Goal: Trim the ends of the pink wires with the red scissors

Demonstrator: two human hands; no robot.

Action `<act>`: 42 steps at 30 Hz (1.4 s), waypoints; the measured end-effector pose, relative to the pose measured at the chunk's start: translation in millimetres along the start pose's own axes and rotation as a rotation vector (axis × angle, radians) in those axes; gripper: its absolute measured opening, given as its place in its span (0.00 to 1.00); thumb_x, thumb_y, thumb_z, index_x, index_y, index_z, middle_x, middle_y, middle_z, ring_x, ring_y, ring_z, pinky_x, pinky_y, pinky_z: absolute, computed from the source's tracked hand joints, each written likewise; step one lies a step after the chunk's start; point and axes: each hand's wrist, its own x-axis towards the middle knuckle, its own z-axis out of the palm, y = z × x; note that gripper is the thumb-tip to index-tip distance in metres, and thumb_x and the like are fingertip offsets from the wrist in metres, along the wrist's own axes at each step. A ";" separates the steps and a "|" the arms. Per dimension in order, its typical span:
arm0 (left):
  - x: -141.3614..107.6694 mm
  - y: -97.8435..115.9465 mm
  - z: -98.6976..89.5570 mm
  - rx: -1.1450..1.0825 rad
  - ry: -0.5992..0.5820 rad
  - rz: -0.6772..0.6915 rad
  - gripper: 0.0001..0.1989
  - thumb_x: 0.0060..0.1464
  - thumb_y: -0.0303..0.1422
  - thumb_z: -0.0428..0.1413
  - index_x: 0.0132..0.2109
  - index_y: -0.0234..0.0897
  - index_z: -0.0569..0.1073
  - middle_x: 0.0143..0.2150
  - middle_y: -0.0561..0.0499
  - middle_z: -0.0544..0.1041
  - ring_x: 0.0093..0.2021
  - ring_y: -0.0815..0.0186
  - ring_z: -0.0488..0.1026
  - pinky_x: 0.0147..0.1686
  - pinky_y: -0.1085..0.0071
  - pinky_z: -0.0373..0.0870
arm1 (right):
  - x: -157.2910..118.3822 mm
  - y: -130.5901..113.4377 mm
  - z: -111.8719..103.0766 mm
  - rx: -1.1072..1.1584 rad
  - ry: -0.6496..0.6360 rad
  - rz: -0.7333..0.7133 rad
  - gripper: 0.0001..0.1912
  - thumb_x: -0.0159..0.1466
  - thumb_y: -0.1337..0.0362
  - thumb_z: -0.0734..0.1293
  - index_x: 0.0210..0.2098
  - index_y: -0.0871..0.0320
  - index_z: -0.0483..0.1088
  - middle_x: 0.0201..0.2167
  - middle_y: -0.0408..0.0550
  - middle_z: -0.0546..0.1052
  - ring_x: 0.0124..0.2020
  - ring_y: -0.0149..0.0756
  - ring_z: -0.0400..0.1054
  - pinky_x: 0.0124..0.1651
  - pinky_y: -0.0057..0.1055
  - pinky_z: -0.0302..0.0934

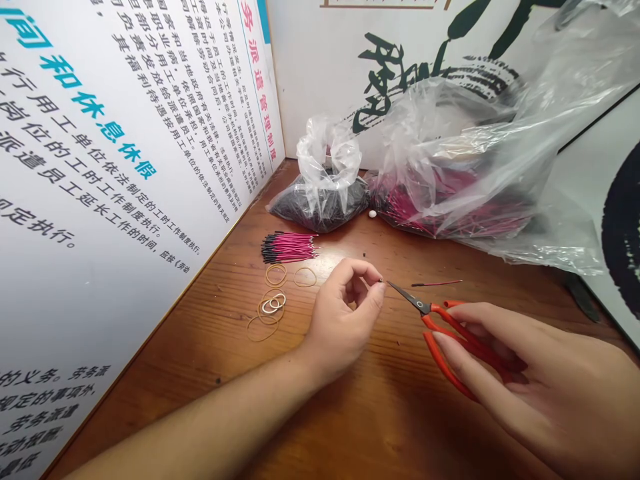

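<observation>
My left hand [347, 320] is closed in a pinch over the table. A tiny dark piece [381, 280] shows between thumb and forefinger; most of it is hidden, so I cannot tell its kind. My right hand [545, 380] grips red-handled scissors [425, 308], fingers through the loops. The blades look nearly closed, and their tip lies just right of the pinched piece. Behind the scissors, one short pink wire with a black end [437, 283] rests on the wood. Left of my hands lies a neat bunch of similar pink wires [290, 247], black ends leftward.
Several rubber bands [263, 327], tan and white, lie below the bunch. At the back stand a clear bag of black pieces [320, 197] and a larger clear bag of pink wires [460, 200]. A white bead-like object [372, 214] sits between them. Printed panels [150, 200] border the wooden table [320, 433].
</observation>
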 end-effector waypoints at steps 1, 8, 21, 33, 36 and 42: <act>0.0 0.1 0.1 0.000 -0.002 0.000 0.03 0.58 0.29 0.56 0.36 0.37 0.68 0.31 0.54 0.67 0.30 0.71 0.62 0.29 0.73 0.60 | 0.3 -0.3 0.0 -0.001 0.005 0.005 0.09 0.67 0.53 0.64 0.41 0.48 0.71 0.25 0.35 0.79 0.19 0.27 0.73 0.20 0.25 0.60; -1.2 -0.4 0.1 0.011 -0.018 0.007 0.02 0.58 0.28 0.56 0.37 0.36 0.68 0.32 0.54 0.67 0.31 0.70 0.63 0.31 0.73 0.60 | 0.0 -3.4 1.3 0.023 0.027 0.023 0.10 0.67 0.52 0.63 0.42 0.48 0.71 0.26 0.36 0.80 0.21 0.30 0.74 0.21 0.27 0.61; -1.0 -1.1 0.1 0.031 -0.019 0.031 0.02 0.56 0.27 0.56 0.36 0.36 0.69 0.33 0.53 0.67 0.32 0.70 0.64 0.32 0.72 0.62 | -1.9 -1.7 2.1 -0.010 -0.004 0.015 0.09 0.68 0.52 0.62 0.42 0.46 0.70 0.27 0.34 0.79 0.21 0.29 0.74 0.21 0.27 0.61; 0.3 0.1 -1.4 0.113 -0.012 0.055 0.01 0.57 0.28 0.56 0.36 0.36 0.71 0.34 0.52 0.68 0.32 0.69 0.65 0.33 0.73 0.63 | -6.3 3.3 -0.3 -0.139 0.005 0.020 0.11 0.67 0.51 0.61 0.42 0.46 0.72 0.25 0.36 0.79 0.19 0.34 0.72 0.20 0.31 0.59; 0.4 1.2 -1.4 0.071 -0.006 0.017 0.02 0.56 0.29 0.57 0.36 0.36 0.70 0.33 0.53 0.69 0.31 0.70 0.65 0.32 0.73 0.63 | -4.7 8.4 -0.2 -0.074 0.014 0.031 0.10 0.66 0.51 0.64 0.42 0.46 0.73 0.23 0.35 0.78 0.17 0.30 0.71 0.17 0.27 0.57; 0.6 2.1 -0.1 -0.102 -0.036 -0.084 0.06 0.55 0.30 0.59 0.37 0.35 0.68 0.30 0.55 0.68 0.26 0.74 0.62 0.26 0.76 0.61 | 10.1 -5.5 23.2 0.696 0.007 0.472 0.10 0.61 0.54 0.70 0.36 0.53 0.74 0.24 0.42 0.77 0.20 0.29 0.70 0.20 0.23 0.63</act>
